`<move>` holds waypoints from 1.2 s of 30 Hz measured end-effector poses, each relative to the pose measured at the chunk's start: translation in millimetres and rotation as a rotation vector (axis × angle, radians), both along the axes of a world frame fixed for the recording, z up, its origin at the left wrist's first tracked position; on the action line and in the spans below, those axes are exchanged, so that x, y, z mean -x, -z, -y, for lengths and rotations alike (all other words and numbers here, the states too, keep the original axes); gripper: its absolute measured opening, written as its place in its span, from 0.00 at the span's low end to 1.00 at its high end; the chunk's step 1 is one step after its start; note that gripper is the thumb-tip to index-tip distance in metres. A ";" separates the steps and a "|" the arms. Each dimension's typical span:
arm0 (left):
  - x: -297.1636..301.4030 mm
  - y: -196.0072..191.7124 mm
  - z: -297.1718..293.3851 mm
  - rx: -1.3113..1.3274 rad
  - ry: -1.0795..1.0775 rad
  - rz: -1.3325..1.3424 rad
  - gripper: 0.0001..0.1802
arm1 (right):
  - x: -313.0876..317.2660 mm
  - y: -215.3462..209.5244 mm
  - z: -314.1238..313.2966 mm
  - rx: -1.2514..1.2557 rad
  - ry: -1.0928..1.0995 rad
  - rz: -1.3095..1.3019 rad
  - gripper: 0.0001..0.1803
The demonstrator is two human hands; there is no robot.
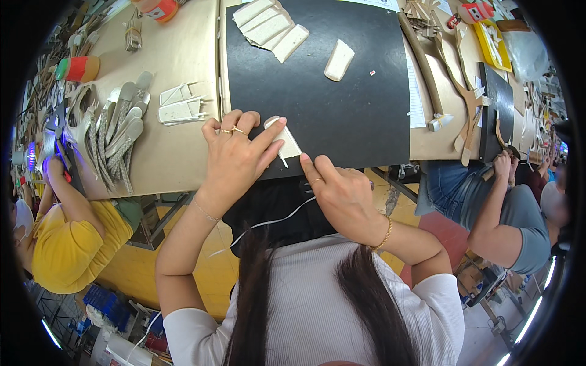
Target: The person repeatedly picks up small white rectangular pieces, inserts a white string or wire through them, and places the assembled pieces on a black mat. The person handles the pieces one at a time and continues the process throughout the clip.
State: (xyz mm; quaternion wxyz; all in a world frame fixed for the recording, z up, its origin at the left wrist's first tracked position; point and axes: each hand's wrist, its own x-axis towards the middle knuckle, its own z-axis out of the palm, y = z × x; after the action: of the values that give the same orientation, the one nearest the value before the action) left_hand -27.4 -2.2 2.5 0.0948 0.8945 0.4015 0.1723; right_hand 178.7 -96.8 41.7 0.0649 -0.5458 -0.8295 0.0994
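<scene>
A pale, flat piece with one rounded end (289, 145) lies at the near edge of a black mat (360, 122). My left hand (238, 149) holds it down, with the thumb and index finger on its left side and the other fingers bent on the mat. My right hand (343, 194) is closed at the piece's lower right corner, its index fingertip touching the edge. Whatever those curled fingers hold, if anything, is hidden. A narrow white sliver points down along the piece's left edge. Below my right hand, a thin white strip (268, 223) curves across my lap.
Several similar pale pieces (268, 25) overlap at the mat's far left; a single one (339, 60) lies apart. Left are more pieces (181, 105) and braided straps (119, 137). A long wooden-looking rod (421, 64) lies right. Co-workers sit on both sides.
</scene>
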 end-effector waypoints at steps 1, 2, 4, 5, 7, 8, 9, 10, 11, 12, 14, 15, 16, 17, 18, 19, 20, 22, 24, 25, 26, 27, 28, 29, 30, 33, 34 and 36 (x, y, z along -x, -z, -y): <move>-0.2 -0.3 0.2 0.002 0.000 -0.001 0.21 | 1.1 0.4 0.2 -0.017 0.003 -0.001 0.23; -0.5 -0.7 0.3 0.004 -0.001 -0.002 0.22 | 2.4 1.0 0.2 -0.029 0.003 0.004 0.22; -4.0 -1.4 3.8 0.039 -0.038 -0.003 0.24 | 5.4 2.5 0.1 -0.054 -0.009 0.037 0.20; -6.8 -1.5 6.4 0.054 -0.059 0.005 0.25 | 7.1 3.4 -0.1 -0.066 -0.021 0.064 0.19; -18.6 0.8 14.0 0.056 -0.141 0.019 0.26 | 9.4 4.2 -0.4 -0.075 -0.045 0.100 0.17; -23.0 2.1 16.3 0.056 -0.184 0.030 0.26 | 10.0 4.3 -0.5 -0.072 -0.057 0.110 0.17; -25.4 3.4 16.3 0.102 -0.224 0.074 0.24 | 10.2 4.4 -0.7 -0.066 -0.068 0.122 0.17; -27.7 5.3 14.5 0.146 -0.262 0.120 0.23 | 10.5 4.9 -1.3 -0.078 -0.068 0.127 0.17; -29.7 6.9 12.7 0.194 -0.301 0.166 0.21 | 10.7 5.1 -1.4 -0.086 -0.067 0.134 0.17; -27.9 8.4 6.9 0.227 -0.323 0.209 0.14 | 10.7 5.1 -0.9 -0.084 -0.074 0.142 0.17; -24.7 9.8 -5.2 0.316 -0.339 0.228 0.12 | 9.4 5.6 -0.3 -0.079 -0.077 0.121 0.18; -21.6 9.2 -11.2 0.350 -0.347 0.235 0.11 | 9.1 6.1 -0.1 -0.076 -0.081 0.110 0.18; -17.6 7.5 -17.6 0.451 -0.368 0.264 0.12 | 8.9 6.3 0.1 -0.067 -0.074 0.102 0.18; -15.2 4.4 -17.4 0.423 -0.333 0.278 0.14 | 8.6 6.3 0.4 -0.057 -0.062 0.096 0.19; -12.2 0.3 -15.1 0.427 -0.310 0.273 0.16 | 8.3 6.0 0.4 -0.042 -0.048 0.101 0.19; -9.8 -3.9 -11.2 0.433 -0.284 0.269 0.18 | 7.7 5.6 0.1 -0.032 -0.028 0.068 0.20; -7.8 -8.3 -5.1 0.377 -0.220 0.213 0.24 | 7.1 4.5 0.1 -0.016 -0.007 0.045 0.21; -9.3 -11.7 3.2 0.394 -0.209 0.130 0.27 | 4.3 1.5 -0.6 0.034 0.039 -0.025 0.22; -11.1 -11.9 6.3 0.387 -0.205 0.106 0.29 | 0.8 -2.3 -1.9 0.113 0.091 -0.122 0.24; -10.8 -11.9 6.1 0.426 -0.212 0.114 0.29 | -2.1 -4.2 -2.4 0.136 0.146 -0.172 0.24; -11.2 -11.7 5.5 0.463 -0.212 0.129 0.28 | -6.8 -6.3 -2.8 0.172 0.201 -0.217 0.25; -11.6 -11.4 5.1 0.501 -0.211 0.146 0.28 | -11.5 -7.8 -3.2 0.176 0.243 -0.270 0.26; -12.3 -11.3 5.0 0.519 -0.225 0.163 0.27 | -15.6 -7.8 -4.4 0.210 0.289 -0.385 0.25; -13.1 -11.5 5.4 0.537 -0.239 0.180 0.26 | -18.0 -7.0 -5.2 0.218 0.317 -0.419 0.24; -13.7 -11.8 5.7 0.555 -0.252 0.196 0.25 | -19.7 -6.0 -5.9 0.209 0.339 -0.455 0.23; -15.0 -12.6 6.5 0.531 -0.252 0.091 0.27 | -22.1 -5.3 -7.3 0.235 0.341 -0.518 0.19; -15.1 -12.7 6.6 0.494 -0.249 0.080 0.26 | -23.2 -6.7 -7.8 0.262 0.313 -0.535 0.19; -14.7 -13.0 6.6 0.410 -0.243 0.073 0.25 | -23.8 -11.5 -8.3 0.354 0.301 -0.524 0.19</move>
State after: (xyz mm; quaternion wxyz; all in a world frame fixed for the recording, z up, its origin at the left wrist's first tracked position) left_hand -12.6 -8.8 15.5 0.2673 0.7950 0.5289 0.1297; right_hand 202.5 -88.5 53.2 0.1938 -0.6208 -0.6646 0.3678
